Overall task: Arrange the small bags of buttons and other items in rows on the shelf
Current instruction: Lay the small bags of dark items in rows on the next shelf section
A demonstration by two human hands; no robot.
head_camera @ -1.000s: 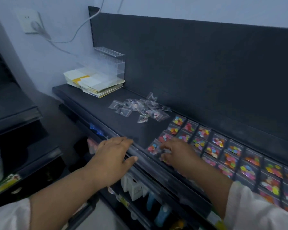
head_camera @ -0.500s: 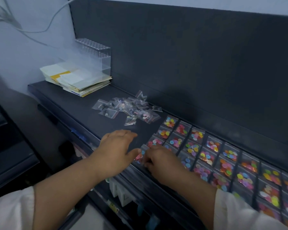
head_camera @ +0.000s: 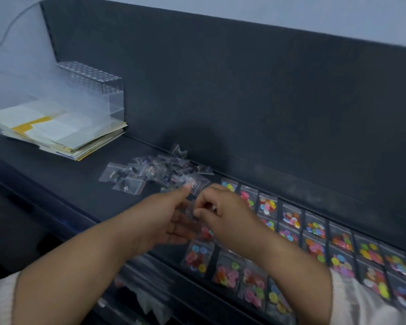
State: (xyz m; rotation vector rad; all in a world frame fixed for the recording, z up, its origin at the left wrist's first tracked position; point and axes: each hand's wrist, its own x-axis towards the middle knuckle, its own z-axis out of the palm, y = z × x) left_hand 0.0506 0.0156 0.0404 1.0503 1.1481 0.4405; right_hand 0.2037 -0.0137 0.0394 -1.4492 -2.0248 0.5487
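Left hand point(head_camera: 171, 219) and right hand point(head_camera: 223, 214) at frame centre, fingers pinching 1 small clear bag point(head_camera: 190, 208) between them – rows of button bags point(head_camera: 314, 240) lower right, loose pile point(head_camera: 155, 173) on shelf point(head_camera: 63, 184) behind.

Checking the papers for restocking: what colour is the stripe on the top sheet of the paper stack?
Yellow, on the otherwise pale paper stack; the head view shows it.

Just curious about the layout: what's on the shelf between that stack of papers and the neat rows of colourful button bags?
In the head view, a loose pile of small clear bags lies between the paper stack and the rows of button bags.
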